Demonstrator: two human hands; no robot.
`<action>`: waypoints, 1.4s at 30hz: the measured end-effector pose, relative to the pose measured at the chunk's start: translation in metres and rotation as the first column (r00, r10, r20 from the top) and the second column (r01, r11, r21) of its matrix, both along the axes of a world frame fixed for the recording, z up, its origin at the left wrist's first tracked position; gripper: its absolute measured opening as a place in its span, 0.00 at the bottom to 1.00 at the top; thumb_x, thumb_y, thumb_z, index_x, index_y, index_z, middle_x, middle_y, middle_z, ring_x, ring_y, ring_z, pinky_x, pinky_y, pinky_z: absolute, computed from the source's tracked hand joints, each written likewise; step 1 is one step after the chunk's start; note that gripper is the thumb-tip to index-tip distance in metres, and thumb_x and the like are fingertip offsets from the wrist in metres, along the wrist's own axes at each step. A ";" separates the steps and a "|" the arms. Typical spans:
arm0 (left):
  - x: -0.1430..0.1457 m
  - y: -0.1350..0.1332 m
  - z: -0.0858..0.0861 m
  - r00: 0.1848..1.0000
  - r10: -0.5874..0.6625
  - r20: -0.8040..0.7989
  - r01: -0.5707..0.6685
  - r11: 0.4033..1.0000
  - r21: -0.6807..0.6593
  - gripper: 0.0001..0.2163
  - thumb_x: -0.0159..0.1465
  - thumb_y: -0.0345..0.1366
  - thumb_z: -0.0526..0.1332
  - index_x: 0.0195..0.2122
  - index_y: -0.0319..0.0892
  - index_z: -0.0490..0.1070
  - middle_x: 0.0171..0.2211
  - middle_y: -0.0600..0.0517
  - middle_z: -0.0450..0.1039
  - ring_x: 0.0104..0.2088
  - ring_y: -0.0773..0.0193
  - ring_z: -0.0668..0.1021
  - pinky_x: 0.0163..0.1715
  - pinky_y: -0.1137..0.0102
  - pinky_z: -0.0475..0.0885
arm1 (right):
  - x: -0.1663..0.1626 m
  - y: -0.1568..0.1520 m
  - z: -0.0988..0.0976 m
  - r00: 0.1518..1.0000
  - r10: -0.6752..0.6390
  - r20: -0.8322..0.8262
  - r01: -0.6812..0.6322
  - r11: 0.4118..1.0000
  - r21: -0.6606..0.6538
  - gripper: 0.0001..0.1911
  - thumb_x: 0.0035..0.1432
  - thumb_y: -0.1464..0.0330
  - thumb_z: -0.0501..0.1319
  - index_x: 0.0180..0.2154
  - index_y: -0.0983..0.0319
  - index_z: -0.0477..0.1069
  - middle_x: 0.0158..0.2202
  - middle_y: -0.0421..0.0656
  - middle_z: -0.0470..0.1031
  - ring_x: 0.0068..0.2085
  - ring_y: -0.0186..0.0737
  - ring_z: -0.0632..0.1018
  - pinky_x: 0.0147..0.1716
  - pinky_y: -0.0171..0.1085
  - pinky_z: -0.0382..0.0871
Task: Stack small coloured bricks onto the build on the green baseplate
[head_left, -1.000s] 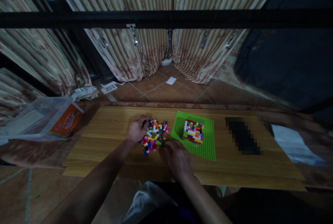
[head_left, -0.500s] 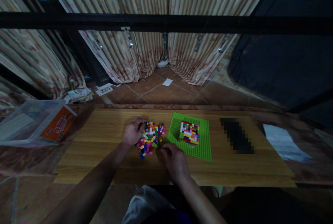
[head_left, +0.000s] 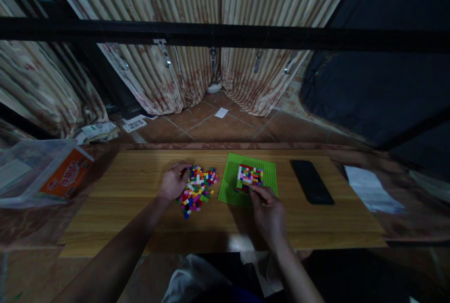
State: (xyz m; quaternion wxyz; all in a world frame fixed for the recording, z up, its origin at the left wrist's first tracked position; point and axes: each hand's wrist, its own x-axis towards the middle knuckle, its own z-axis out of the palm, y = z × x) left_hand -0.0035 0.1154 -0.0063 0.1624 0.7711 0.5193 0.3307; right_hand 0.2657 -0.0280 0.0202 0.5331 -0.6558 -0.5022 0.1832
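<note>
A heap of small multicoloured building bricks (head_left: 198, 188) lies on the wooden table. At its left edge rests my left hand (head_left: 174, 181), fingers curled against the bricks; whether it grips one is hidden. To the right of the heap is a green studded baseplate (head_left: 228, 183), carrying a squarish block built from many coloured bricks (head_left: 251, 175). My right hand (head_left: 269, 207) is at the near edge of that block, thumb and forefinger pinched together. Anything between those fingertips is too small to make out.
A black phone (head_left: 312, 182) lies right of the baseplate on the table (head_left: 140, 228). Beyond the right end are white papers (head_left: 372, 188). At the left stands a clear plastic box (head_left: 31, 171) with an orange label. Curtains (head_left: 190, 73) hang behind the table.
My right hand has moved right and up, from beside the loose bricks to the built block on the baseplate. My left hand stays at the heap. The whole view has shifted slightly.
</note>
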 end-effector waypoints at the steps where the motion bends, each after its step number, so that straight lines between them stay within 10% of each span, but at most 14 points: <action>1: 0.000 0.000 0.000 1.000 -0.001 -0.001 0.001 1.000 0.000 0.11 0.63 0.38 0.54 0.42 0.44 0.74 0.44 0.48 0.77 0.46 0.58 0.78 0.52 0.62 0.73 | 0.001 0.004 0.002 0.999 -0.002 0.044 0.003 1.000 -0.008 0.12 0.60 0.66 0.57 0.40 0.59 0.79 0.41 0.47 0.79 0.43 0.43 0.79 0.43 0.42 0.72; 42: 0.001 -0.001 0.001 1.000 -0.004 0.010 0.004 1.000 -0.008 0.12 0.63 0.37 0.54 0.43 0.44 0.74 0.44 0.48 0.77 0.47 0.58 0.78 0.53 0.60 0.73 | -0.011 0.028 0.008 0.869 -0.021 0.495 0.094 0.988 -0.123 0.17 0.65 0.67 0.50 0.37 0.61 0.77 0.37 0.48 0.77 0.37 0.42 0.76 0.37 0.38 0.66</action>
